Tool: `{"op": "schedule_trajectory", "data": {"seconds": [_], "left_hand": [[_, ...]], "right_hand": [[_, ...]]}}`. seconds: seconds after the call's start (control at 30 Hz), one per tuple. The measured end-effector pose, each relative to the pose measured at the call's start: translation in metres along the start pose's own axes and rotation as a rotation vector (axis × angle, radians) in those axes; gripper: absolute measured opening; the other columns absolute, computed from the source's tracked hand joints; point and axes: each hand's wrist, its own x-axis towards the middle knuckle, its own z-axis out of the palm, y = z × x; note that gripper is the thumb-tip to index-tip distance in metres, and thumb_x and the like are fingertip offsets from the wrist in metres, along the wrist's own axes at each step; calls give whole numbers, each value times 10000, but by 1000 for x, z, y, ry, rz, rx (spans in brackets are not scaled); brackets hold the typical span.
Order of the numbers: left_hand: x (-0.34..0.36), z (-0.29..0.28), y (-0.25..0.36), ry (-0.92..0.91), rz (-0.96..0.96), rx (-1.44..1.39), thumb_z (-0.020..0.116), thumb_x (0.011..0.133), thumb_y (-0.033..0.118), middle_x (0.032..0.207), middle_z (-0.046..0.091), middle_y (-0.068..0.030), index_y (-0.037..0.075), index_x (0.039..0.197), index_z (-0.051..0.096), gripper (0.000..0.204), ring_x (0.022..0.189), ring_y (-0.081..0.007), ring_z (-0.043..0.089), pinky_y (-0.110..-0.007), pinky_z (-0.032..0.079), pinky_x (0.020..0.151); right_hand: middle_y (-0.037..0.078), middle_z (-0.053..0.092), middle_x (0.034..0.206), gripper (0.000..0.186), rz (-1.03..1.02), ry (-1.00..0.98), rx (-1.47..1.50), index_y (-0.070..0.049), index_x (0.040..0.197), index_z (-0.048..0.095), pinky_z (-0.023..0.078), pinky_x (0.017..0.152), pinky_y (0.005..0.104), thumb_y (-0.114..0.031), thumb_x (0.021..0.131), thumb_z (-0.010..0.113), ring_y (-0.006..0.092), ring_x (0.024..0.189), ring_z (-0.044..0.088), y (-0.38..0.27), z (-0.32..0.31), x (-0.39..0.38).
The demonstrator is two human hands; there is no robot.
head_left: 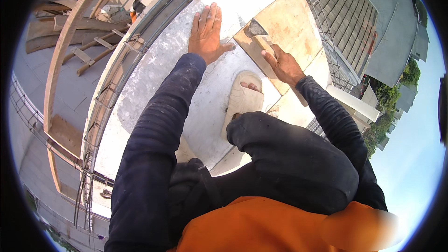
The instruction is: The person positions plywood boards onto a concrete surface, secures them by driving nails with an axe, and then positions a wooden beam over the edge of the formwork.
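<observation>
Out on a sunlit open building site: tiled roof (343, 25) and green trees (383, 91) well off to the right of the grip. Beneath the grip, a deck of white sheeting (210, 81) and tan wood panel (287, 11), dusty, seamed, perhaps slick enough to cost a footing. Far left of the grip, a curved timber strip (59, 51) and a jumble of boards (77, 23) beyond the edge; a nasty spot for a stumble. Nearer, along that edge, a rebar cage (127, 53), liable to snag a sleeve and barring a sidestep. Left of the grip and closer in, an open-toed sandal (242, 95), bare toes exposed to any glancing chop. Ahead and left, the left hand (206, 33), palm down, fingers spread, holding nothing, within reach of a stray swing. And the right hand (284, 66), wrapped snugly round a hatchet (261, 40), blade just ahead over the tan panel.
</observation>
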Motion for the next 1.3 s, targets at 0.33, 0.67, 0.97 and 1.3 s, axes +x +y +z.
{"op": "schedule_trajectory", "data": {"seconds": [0.33, 0.67, 0.97, 1.3], "left_hand": [[-2, -3, 14, 27, -51, -94, 807, 853, 657, 1830, 66, -173, 10, 1737, 69, 1321, 1699, -318, -9, -536, -22, 1368], [6, 23, 44, 56, -187, -130, 819, 880, 576, 1823, -23, -222, -14, 1731, 29, 1302, 1690, -372, -94, -620, -84, 1326], [8, 19, 38, 63, -184, -117, 834, 872, 570, 1821, -17, -222, -1, 1733, 17, 1318, 1691, -378, -81, -640, -84, 1314], [13, 22, 35, 80, -166, -111, 851, 853, 573, 1829, -34, -208, 15, 1743, 32, 1332, 1685, -403, -100, -680, -83, 1298]], "right_hand": [[83, 590, 680, 532, -396, 450, 395, 19, 1255, 557, 508, 587, 360, -498, 1154, 487, 188, 585, 607, -36, -4, -36], [372, 699, 1275, 736, -41, -11, 25, -10, 1594, 455, 537, 1068, 516, -563, 1112, 517, 495, 1230, 687, 8, 8, -4], [338, 742, 959, 853, 86, 153, 87, 39, 1559, 470, 572, 902, 536, -678, 1100, 444, 457, 1044, 762, 29, 10, 5], [363, 727, 959, 842, 153, 152, 259, 34, 1396, 564, 564, 918, 564, -734, 1074, 437, 512, 1004, 737, 9, -3, -34]]}}
